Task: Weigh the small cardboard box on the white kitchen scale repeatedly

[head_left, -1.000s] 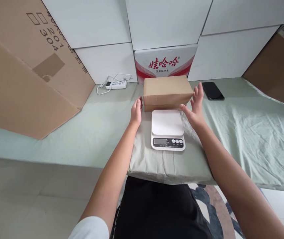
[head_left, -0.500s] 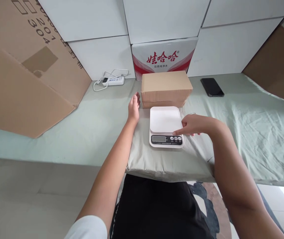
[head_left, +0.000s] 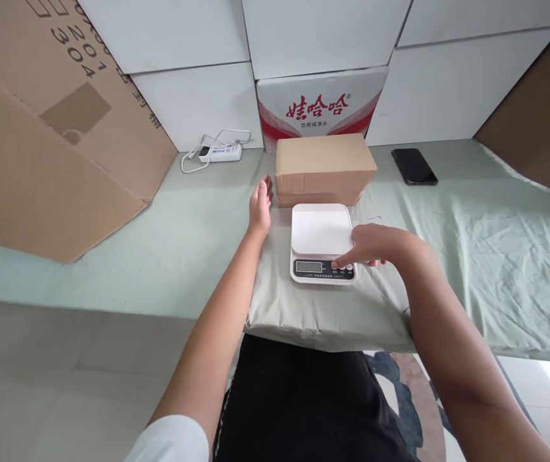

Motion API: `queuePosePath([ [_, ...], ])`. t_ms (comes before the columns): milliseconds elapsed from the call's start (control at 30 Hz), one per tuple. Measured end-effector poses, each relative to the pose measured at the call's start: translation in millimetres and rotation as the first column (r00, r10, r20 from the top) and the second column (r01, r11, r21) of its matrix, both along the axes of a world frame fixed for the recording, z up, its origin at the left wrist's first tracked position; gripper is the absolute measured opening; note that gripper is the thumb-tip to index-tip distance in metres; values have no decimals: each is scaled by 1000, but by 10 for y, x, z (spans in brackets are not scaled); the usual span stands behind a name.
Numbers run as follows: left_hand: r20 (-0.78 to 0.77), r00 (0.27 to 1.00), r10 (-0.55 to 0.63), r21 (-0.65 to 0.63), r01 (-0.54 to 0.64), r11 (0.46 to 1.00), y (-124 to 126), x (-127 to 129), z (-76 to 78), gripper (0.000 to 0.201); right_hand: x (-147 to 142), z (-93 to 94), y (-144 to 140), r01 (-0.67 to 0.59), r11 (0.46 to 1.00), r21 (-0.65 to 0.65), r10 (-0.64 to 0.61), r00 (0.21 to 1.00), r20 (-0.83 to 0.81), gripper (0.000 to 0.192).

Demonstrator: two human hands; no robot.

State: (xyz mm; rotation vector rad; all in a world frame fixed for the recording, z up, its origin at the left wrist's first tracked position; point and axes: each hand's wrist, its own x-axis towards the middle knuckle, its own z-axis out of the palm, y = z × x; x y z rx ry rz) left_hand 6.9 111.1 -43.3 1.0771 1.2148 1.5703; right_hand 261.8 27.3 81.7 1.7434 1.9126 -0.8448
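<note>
A white kitchen scale [head_left: 321, 231] with a dark display lies on the pale green sheet [head_left: 472, 224], right in front of me. Behind it stands a plain brown cardboard box [head_left: 325, 165]. My right hand [head_left: 371, 245] is curled at the scale's right front corner, with its index fingertip on the row of buttons. It holds nothing. My left hand [head_left: 260, 205] rests flat and edge-on on the sheet, just left of the box's near corner, apart from the scale and holding nothing.
A red and white printed carton [head_left: 321, 106] and white boxes line the back wall. Large brown cardboard [head_left: 38, 141] leans at the left. A white power strip [head_left: 220, 153] lies back left. At the back right is a black phone [head_left: 414, 166].
My right hand dropped from beside the box to the scale's front right corner, and its fingertip has now slid left onto the buttons. My left hand has barely moved.
</note>
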Motion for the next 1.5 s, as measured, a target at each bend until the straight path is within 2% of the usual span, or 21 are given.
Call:
queuePosePath([
  [167, -7, 1000, -13, -15, 13, 1000, -15, 5, 12, 94, 332, -87, 169, 87, 994, -66, -98, 977, -188, 68],
  [267, -30, 998, -57, 8, 58, 998, -23, 13, 2, 95, 605, -192, 344, 267, 963, 35, -238, 906, -350, 77],
  [300, -35, 997, -72, 23, 73, 997, -27, 17, -1, 95, 673, -257, 406, 357, 928, 105, -281, 859, -429, 78],
  [367, -41, 995, -92, 51, 94, 994, -36, 24, -4, 93, 746, -434, 525, 541, 797, 270, -293, 736, -610, 80],
  [433, -50, 994, -101, 63, 104, 993, -44, 28, -3, 91, 734, -638, 623, 652, 642, 402, -175, 636, -752, 87],
  [467, -53, 993, -105, 66, 108, 992, -46, 28, -3, 90, 701, -732, 661, 673, 597, 437, -97, 601, -794, 92],
  [500, -56, 992, -109, 69, 113, 991, -46, 28, -4, 89, 656, -813, 692, 677, 583, 450, -22, 566, -824, 97],
  [567, -62, 991, -115, 73, 119, 990, -38, 25, -10, 87, 550, -921, 732, 645, 629, 434, 83, 500, -862, 103],
  [667, -73, 991, -112, 66, 117, 991, -11, 22, -31, 87, 412, -975, 765, 598, 688, 412, 148, 440, -886, 106],
  [900, -52, 993, -109, 67, 113, 991, 26, 26, -41, 84, 349, -1062, 862, 567, 664, 487, 191, 501, -844, 117],
  [1033, -48, 992, -120, 75, 123, 990, 8, 36, -8, 84, 367, -1096, 882, 549, 659, 513, 212, 519, -828, 113],
  [1300, -73, 990, -125, 87, 131, 988, -7, 37, -11, 91, 356, -1063, 864, 573, 665, 478, 201, 479, -854, 113],
  [1500, -92, 988, -128, 83, 135, 987, -12, 34, -3, 91, 366, -1038, 851, 553, 663, 505, 185, 532, -826, 108],
])
